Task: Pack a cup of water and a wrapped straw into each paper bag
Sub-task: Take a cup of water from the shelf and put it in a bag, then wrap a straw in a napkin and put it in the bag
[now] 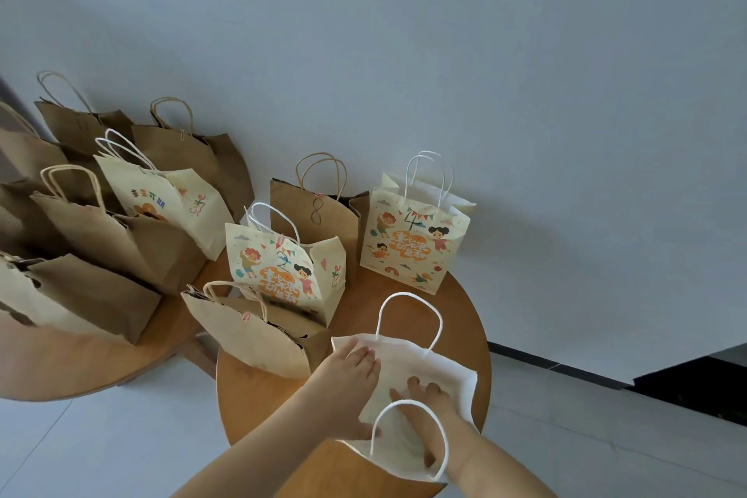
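Observation:
A cream paper bag (452,374) with white cord handles stands open at the near edge of the small round wooden table (465,327). My left hand (349,376) presses flat against the bag's left side from outside, with its thumb over the rim. My right hand (424,400) reaches down inside the bag with its fingers spread against the inner wall. No cup or straw shows in this view.
On the same table stand a brown bag (258,332), two printed cream bags (283,271) (412,239) and a brown bag marked 8 (319,214). Several more brown and printed bags (121,222) crowd a second wooden table at the left. A grey wall rises behind.

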Demonstrator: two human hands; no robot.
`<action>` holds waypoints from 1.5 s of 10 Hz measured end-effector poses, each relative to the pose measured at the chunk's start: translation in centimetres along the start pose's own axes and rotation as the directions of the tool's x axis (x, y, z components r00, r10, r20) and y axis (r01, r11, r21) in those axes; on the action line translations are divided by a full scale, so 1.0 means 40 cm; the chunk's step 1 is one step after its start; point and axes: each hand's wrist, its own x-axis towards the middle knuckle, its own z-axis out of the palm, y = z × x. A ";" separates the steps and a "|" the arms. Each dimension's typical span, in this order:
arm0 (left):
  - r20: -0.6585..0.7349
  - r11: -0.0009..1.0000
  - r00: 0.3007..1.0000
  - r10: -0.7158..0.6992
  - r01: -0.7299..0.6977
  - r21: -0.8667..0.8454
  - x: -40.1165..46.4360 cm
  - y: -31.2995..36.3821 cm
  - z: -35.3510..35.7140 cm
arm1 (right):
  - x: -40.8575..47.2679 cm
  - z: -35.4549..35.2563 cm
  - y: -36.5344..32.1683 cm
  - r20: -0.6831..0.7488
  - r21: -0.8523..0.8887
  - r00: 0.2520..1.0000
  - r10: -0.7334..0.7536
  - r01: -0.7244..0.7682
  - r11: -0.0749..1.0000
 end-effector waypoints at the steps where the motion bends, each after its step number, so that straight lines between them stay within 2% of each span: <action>1: -0.029 0.999 1.000 0.005 -0.006 -0.034 -0.003 0.011 -0.012 | -0.134 -0.079 -0.038 -0.013 -0.355 0.974 -0.227 0.208 0.912; 2: -0.077 0.995 0.997 -0.009 0.001 -0.104 -0.003 0.010 -0.031 | -0.240 -0.173 -0.089 0.118 -0.316 0.942 -0.315 0.336 0.887; 3: -0.118 0.981 0.990 -0.071 0.048 -0.187 -0.010 0.005 -0.066 | -0.318 -0.274 -0.118 0.153 -0.347 0.928 -0.340 0.373 0.861; 4: -0.161 0.950 0.974 -0.156 0.103 -0.295 -0.031 -0.007 -0.128 | -0.361 -0.367 -0.123 0.172 -0.472 0.909 -0.380 0.414 0.778; 5: -0.216 0.918 0.945 -0.245 0.155 -0.366 -0.068 -0.023 -0.206 | -0.425 -0.461 -0.165 0.072 -0.597 0.878 -0.473 0.418 0.685; 6: -0.308 0.910 0.887 -0.344 0.234 -0.343 -0.108 -0.064 -0.268 | -0.477 -0.522 -0.253 -0.122 -0.627 0.780 -0.613 0.418 0.657; 7: -0.413 0.886 0.799 -0.438 0.306 -0.347 -0.176 -0.136 -0.305 | -0.508 -0.521 -0.373 -0.229 -0.637 0.636 -0.737 0.475 0.608; 8: -0.469 0.817 0.678 -0.566 0.385 -0.430 -0.291 -0.225 -0.306 | -0.533 -0.465 -0.516 -0.207 -0.639 0.560 -0.802 0.544 0.544; 9: -0.431 0.699 0.554 -0.712 0.501 -0.510 -0.449 -0.314 -0.263 | -0.562 -0.380 -0.680 -0.131 -0.682 0.495 -0.859 0.584 0.440; 11: -0.318 0.482 0.362 -0.876 0.636 -0.603 -0.821 -0.481 -0.064 | -0.667 -0.127 -1.066 -0.074 -0.716 0.340 -0.938 0.636 0.287; 12: -0.252 0.378 0.281 -0.926 0.697 -0.609 -1.017 -0.548 0.026 | -0.731 0.012 -1.250 0.020 -0.731 0.284 -0.959 0.658 0.180; 13: -0.200 0.283 0.201 -0.959 0.745 -0.604 -1.207 -0.612 0.087 | -0.787 0.124 -1.423 0.054 -0.725 0.233 -0.971 0.678 0.122; 14: -0.166 0.172 0.086 -0.982 0.759 -0.628 -1.377 -0.681 0.133 | -0.836 0.206 -1.569 0.064 -0.736 0.191 -0.980 0.671 0.083; 15: -0.121 0.070 -0.007 -0.993 0.781 -0.620 -1.495 -0.748 0.180 | -0.858 0.265 -1.690 0.093 -0.727 0.175 -0.980 0.685 0.054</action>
